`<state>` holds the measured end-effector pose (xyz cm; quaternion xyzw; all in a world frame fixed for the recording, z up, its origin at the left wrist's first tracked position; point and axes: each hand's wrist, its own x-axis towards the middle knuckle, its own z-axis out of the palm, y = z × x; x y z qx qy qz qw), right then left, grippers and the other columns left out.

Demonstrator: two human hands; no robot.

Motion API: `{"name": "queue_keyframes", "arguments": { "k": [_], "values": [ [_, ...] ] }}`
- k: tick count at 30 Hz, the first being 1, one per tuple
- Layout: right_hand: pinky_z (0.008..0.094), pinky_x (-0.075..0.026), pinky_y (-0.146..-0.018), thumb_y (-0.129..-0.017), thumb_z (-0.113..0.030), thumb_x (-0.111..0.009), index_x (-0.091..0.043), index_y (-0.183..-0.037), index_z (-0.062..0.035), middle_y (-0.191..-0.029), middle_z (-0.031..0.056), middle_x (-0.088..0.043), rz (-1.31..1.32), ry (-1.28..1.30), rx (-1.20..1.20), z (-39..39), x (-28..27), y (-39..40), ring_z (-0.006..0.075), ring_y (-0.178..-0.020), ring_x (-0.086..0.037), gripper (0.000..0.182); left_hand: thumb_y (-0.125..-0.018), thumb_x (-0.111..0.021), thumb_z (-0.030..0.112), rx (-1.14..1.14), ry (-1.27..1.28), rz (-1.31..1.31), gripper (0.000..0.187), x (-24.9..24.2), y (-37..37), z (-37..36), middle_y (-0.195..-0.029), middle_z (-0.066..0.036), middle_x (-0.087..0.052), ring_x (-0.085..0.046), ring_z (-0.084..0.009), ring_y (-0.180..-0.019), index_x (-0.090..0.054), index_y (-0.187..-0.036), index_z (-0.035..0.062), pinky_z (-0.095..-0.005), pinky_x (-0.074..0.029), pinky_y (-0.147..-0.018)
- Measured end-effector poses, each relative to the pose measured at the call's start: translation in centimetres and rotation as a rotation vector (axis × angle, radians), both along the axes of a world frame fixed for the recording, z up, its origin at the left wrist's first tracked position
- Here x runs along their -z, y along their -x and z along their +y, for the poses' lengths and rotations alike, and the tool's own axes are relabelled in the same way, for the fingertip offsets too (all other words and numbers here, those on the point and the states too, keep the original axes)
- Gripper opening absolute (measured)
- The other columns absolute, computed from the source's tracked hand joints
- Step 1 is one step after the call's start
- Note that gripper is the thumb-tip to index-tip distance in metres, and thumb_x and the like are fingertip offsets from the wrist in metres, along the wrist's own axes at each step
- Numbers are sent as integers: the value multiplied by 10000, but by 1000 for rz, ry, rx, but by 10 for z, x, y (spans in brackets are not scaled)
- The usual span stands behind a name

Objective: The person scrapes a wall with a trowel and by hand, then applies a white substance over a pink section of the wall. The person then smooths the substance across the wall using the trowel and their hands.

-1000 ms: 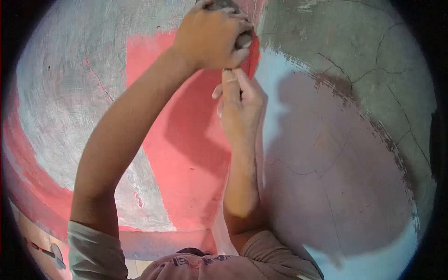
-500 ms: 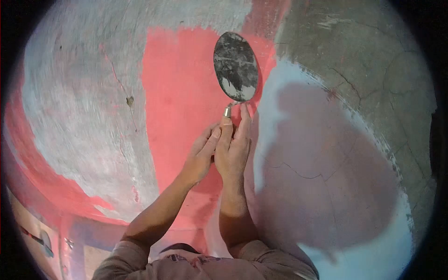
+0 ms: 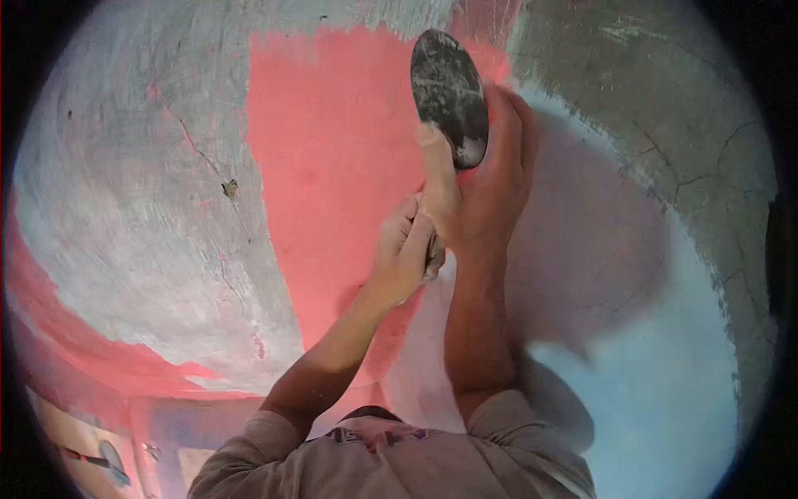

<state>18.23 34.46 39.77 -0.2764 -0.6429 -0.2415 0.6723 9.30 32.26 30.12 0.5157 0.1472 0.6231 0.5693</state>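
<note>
Fingers [image 3: 509, 133] of the right hand [image 3: 486, 195] spread around a dark, white-smeared oval disc [image 3: 450, 96]
Left hand [image 3: 403, 254] curls closed below, its contents unclear, over pink paint [image 3: 332, 141]

On the tan floor [image 3: 73, 429], at lower left, lies an oval grey tool [image 3: 110, 462] with a red-and-black handle [image 3: 76, 455].

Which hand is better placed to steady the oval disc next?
Probably the right hand: its thumb and fingers already flank the lower part of the oval disc. The left hand sits lower, near the right wrist, away from the disc.
</note>
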Motion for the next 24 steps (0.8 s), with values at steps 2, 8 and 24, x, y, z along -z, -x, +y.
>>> {"name": "queue_keyframes", "arguments": {
  "k": [2, 8, 24],
  "values": [
    [540, -478, -1085, -886, -356, -826, -523, -1460, 37, -1467, 245, -553, -82, 100, -10, 19, -12, 5, 449, -1320, -556, 758, -1163, -454, 316, 18, -17, -2, 276, 5, -3, 6, -610, 22, -501, -391, -60, -397, -568, -1150, 65, -233, -287, -374],
    [555, -509, -1089, -895, -452, -792, -577, -1436, 25, -1457, 284, -576, -219, 7, 160, 43, -8, 7, 496, -1345, -558, 753, -1157, -463, 346, 263, -51, -129, 288, 9, 4, 33, -621, 27, -473, -351, -60, -404, -581, -1123, 86, -233, -249, -362],
    [533, -482, -1101, -871, -530, -797, -598, -1355, 114, -1376, 312, -622, -179, -22, 212, 38, -77, 11, 499, -1286, -598, 830, -1139, -435, 461, 267, -49, -133, 405, -55, -12, 47, -628, 67, -405, -320, -53, -433, -535, -899, 151, -230, -221, -383]
  ]
}}
